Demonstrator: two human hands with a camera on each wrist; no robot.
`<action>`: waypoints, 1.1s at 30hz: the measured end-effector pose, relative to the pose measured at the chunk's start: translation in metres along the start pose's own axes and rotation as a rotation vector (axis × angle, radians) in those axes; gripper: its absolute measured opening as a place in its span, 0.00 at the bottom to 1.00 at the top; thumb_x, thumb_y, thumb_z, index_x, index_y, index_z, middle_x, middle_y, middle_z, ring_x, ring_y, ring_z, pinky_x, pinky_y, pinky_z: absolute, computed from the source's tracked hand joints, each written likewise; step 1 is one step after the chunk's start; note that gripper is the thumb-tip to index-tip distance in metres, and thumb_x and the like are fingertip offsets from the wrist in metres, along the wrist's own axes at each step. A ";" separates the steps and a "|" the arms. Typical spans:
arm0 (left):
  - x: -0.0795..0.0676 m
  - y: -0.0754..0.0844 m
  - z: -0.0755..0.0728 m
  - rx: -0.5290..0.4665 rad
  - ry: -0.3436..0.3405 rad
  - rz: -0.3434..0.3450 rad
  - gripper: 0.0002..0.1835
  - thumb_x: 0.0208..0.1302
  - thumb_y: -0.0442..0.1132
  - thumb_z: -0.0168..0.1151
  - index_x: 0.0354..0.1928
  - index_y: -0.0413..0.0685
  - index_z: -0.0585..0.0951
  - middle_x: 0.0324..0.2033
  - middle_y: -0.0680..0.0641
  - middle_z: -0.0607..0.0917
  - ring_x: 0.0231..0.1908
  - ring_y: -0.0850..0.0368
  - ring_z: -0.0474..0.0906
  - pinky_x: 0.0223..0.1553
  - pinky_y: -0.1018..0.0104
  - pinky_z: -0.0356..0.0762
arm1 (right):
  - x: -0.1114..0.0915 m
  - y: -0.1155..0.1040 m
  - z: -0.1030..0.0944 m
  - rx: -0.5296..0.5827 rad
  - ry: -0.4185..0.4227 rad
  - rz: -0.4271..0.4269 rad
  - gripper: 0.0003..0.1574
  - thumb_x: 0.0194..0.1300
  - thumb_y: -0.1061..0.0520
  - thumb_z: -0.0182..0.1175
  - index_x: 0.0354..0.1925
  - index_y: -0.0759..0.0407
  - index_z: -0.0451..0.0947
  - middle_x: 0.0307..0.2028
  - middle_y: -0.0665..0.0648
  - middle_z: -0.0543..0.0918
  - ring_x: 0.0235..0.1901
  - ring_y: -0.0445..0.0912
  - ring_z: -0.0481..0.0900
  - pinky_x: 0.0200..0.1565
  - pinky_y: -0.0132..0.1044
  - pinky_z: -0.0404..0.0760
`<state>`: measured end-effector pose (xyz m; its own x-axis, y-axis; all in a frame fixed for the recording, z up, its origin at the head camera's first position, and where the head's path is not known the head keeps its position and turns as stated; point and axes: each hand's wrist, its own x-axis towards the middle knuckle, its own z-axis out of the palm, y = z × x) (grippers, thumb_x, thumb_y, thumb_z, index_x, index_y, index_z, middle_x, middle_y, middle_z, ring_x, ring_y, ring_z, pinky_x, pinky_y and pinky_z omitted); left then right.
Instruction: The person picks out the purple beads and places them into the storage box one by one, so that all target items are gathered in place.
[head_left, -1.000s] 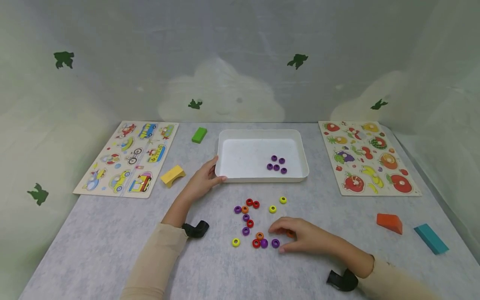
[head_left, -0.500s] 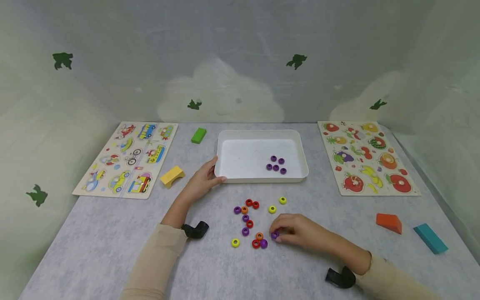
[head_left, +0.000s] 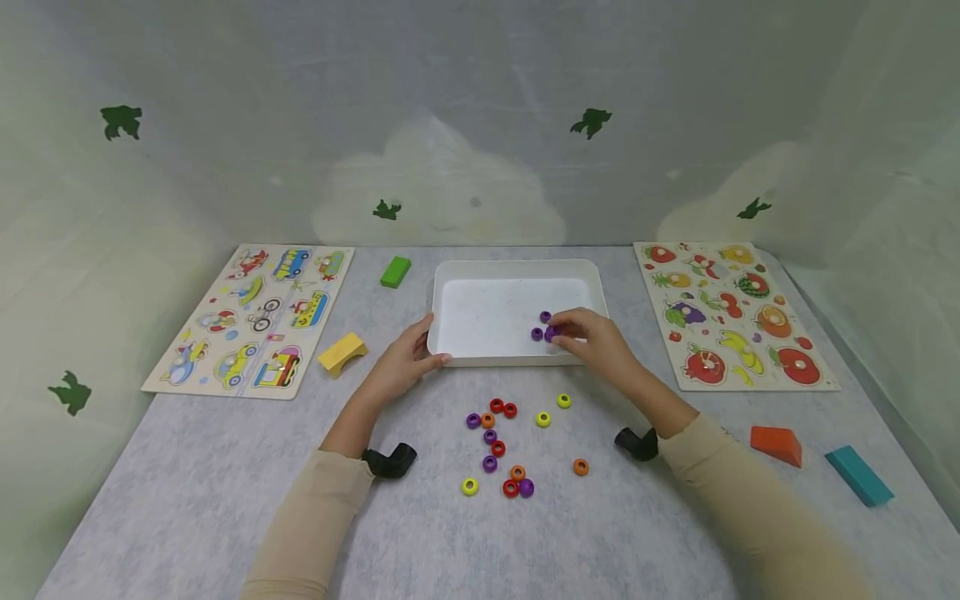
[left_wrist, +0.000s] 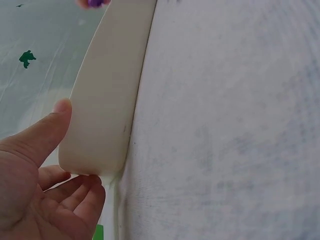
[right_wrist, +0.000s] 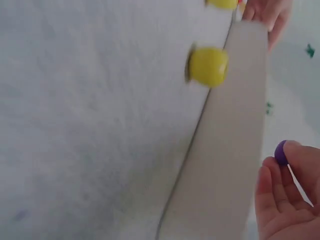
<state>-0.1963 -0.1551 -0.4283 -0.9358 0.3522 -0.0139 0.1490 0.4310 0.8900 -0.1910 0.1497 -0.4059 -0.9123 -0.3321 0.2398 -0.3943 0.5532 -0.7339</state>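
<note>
A white rectangular tray (head_left: 510,362) lies on the table, its left front corner gripped by my left hand (head_left: 403,358). In the left wrist view the thumb (left_wrist: 61,111) is on the rim and the curled fingers (left_wrist: 82,200) go round the corner. Over the tray's right part, my right hand (head_left: 600,343) pinches a purple bead (right_wrist: 280,153) between thumb and fingertips. Purple beads (head_left: 537,334) lie in the tray below it, some hidden by the hand. Toward me on the table, loose red (head_left: 498,448), orange (head_left: 581,467), yellow (head_left: 543,419) and purple beads (head_left: 490,464) are scattered.
A vehicle puzzle board (head_left: 251,321) lies at the left, a fruit puzzle board (head_left: 735,321) at the right. A yellow arch block (head_left: 342,355) and a green block (head_left: 395,272) sit left of the tray. Orange (head_left: 777,446) and teal blocks (head_left: 859,476) lie front right.
My right hand has picked up a purple bead from the table and carried it forward over the tray, uncovering an orange bead. My left hand stays at the tray's corner.
</note>
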 end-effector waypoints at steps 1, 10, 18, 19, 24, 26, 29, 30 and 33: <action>0.000 0.000 0.000 0.000 -0.001 0.005 0.44 0.47 0.48 0.58 0.62 0.46 0.45 0.61 0.45 0.48 0.58 0.55 0.50 0.54 0.67 0.54 | 0.006 0.003 0.002 -0.002 -0.004 0.043 0.14 0.51 0.59 0.57 0.40 0.57 0.73 0.38 0.50 0.74 0.36 0.41 0.73 0.39 0.31 0.74; 0.000 0.000 0.000 -0.007 -0.010 0.014 0.44 0.48 0.47 0.58 0.62 0.45 0.45 0.60 0.46 0.47 0.58 0.54 0.49 0.54 0.67 0.54 | 0.036 0.017 0.015 -0.083 -0.136 0.274 0.12 0.53 0.60 0.55 0.39 0.56 0.73 0.35 0.52 0.75 0.34 0.44 0.70 0.37 0.35 0.73; 0.001 0.001 0.000 -0.001 -0.011 0.016 0.44 0.48 0.47 0.58 0.62 0.44 0.45 0.61 0.45 0.47 0.58 0.54 0.49 0.54 0.66 0.54 | 0.038 0.014 0.016 -0.088 -0.164 0.283 0.16 0.52 0.59 0.57 0.42 0.58 0.72 0.38 0.53 0.74 0.39 0.45 0.69 0.43 0.36 0.70; 0.000 0.001 -0.001 -0.001 -0.011 0.017 0.44 0.48 0.47 0.58 0.62 0.44 0.45 0.61 0.45 0.47 0.58 0.54 0.49 0.54 0.66 0.54 | 0.036 0.012 0.015 -0.086 -0.151 0.257 0.18 0.51 0.58 0.58 0.43 0.58 0.71 0.39 0.54 0.73 0.41 0.45 0.69 0.44 0.37 0.70; 0.000 0.001 -0.001 -0.002 -0.011 0.031 0.44 0.48 0.47 0.58 0.62 0.43 0.45 0.61 0.44 0.47 0.58 0.54 0.49 0.54 0.65 0.54 | 0.016 -0.002 0.010 -0.043 -0.094 0.075 0.25 0.49 0.52 0.59 0.47 0.59 0.68 0.43 0.56 0.71 0.43 0.49 0.69 0.45 0.40 0.69; 0.000 0.000 -0.001 -0.002 -0.010 0.030 0.44 0.48 0.47 0.58 0.62 0.42 0.45 0.60 0.44 0.47 0.58 0.54 0.49 0.54 0.66 0.54 | 0.004 -0.011 0.009 -0.001 -0.092 -0.004 0.27 0.48 0.51 0.60 0.47 0.59 0.68 0.42 0.55 0.71 0.42 0.49 0.69 0.44 0.41 0.70; 0.000 0.000 -0.001 -0.006 -0.010 0.021 0.44 0.48 0.47 0.58 0.62 0.43 0.45 0.61 0.45 0.47 0.58 0.54 0.49 0.54 0.67 0.54 | -0.019 -0.024 0.010 0.077 -0.109 -0.119 0.28 0.47 0.52 0.61 0.47 0.60 0.68 0.42 0.54 0.72 0.41 0.49 0.69 0.43 0.42 0.70; 0.001 -0.001 -0.001 -0.006 -0.009 0.015 0.44 0.48 0.47 0.58 0.62 0.44 0.45 0.61 0.46 0.47 0.58 0.55 0.49 0.54 0.67 0.54 | -0.026 -0.027 0.011 0.099 -0.123 -0.150 0.28 0.47 0.52 0.61 0.47 0.60 0.68 0.42 0.53 0.72 0.41 0.48 0.69 0.43 0.42 0.70; 0.000 0.003 -0.001 -0.019 -0.008 0.001 0.43 0.49 0.46 0.58 0.62 0.44 0.45 0.61 0.46 0.47 0.58 0.55 0.49 0.54 0.67 0.55 | -0.049 -0.044 0.012 0.136 -0.186 -0.192 0.27 0.47 0.54 0.61 0.46 0.59 0.68 0.42 0.52 0.72 0.41 0.47 0.70 0.43 0.40 0.71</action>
<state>-0.1958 -0.1549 -0.4256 -0.9331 0.3593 -0.0160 0.1441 0.4143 0.8986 -0.1273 0.1325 -0.3933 -0.7814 -0.5621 0.2709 -0.5277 0.3637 -0.7676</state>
